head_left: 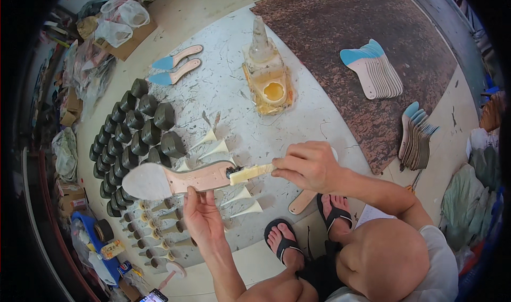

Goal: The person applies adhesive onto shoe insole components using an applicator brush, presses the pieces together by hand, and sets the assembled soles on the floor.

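Note:
My left hand (203, 217) holds a shoe insole board (186, 180) from below near its middle, thumb on the near edge. Its wide end is whitish and points left; the narrow pinkish end points right and has small holes. In a pinch, my right hand (308, 166) grips a brush (250, 174) with a flat, cream-coloured handle. The brush's dark bristles touch the tip of the insole's narrow end. Another insole (302, 201) lies on the work surface below my right hand, partly hidden by it.
A glue-crusted pot (274, 91) with yellow glue stands beyond my hands. Dark heel blocks (141, 118) fill the left side, with slim cream heels (247, 209) nearby. Blue-ended insoles lie in a fanned stack (375, 73), another bunch (415, 137) and a pair (178, 57).

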Demonstrator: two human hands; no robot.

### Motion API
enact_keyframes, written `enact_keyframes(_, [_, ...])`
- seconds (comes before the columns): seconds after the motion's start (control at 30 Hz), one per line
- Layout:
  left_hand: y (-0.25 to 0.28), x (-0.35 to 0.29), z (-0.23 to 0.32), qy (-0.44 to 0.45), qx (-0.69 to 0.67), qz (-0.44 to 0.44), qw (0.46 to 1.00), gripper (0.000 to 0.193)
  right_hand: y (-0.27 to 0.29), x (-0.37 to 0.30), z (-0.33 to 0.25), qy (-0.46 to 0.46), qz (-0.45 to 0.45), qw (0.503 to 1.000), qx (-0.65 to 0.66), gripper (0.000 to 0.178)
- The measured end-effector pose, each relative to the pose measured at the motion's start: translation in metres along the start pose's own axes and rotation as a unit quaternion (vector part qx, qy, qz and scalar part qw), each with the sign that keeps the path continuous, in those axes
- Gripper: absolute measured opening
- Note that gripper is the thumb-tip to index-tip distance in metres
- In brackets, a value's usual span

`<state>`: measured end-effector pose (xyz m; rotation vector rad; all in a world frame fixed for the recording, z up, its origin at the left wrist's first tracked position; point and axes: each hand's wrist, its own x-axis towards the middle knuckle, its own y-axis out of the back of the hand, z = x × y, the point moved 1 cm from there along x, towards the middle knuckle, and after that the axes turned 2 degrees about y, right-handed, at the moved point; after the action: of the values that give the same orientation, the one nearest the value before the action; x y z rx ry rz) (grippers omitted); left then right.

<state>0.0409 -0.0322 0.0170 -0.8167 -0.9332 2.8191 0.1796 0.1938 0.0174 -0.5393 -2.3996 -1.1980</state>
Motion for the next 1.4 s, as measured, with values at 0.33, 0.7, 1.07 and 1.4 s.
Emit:
enact_keyframes(0.33, [0.010, 0.014, -0.013, -0.038, -0.020, -0.003, 0.999, 0.015, 0.015, -0.002, 0.096, -0.339, 0.007, 0.933, 0.119, 0.019])
enact_keyframes(0.7, [-0.021, 0.027, -0.068, 0.026, 0.054, 0.019, 0.998, 0.016, -0.019, 0.002, 0.194, -0.368, -0.077, 0.926, -0.029, 0.020])
enact_keyframes(1.07, [-0.009, 0.046, -0.093, 0.026, 0.144, -0.013, 0.989, 0.012, -0.027, 0.002, 0.206, -0.404, -0.086, 0.906, 0.090, 0.022])
enact_keyframes(1.4, [-0.024, 0.036, -0.090, -0.112, 0.254, -0.052, 0.959, 0.012, -0.014, -0.001, 0.180, -0.586, -0.097, 0.719, 0.360, 0.031])
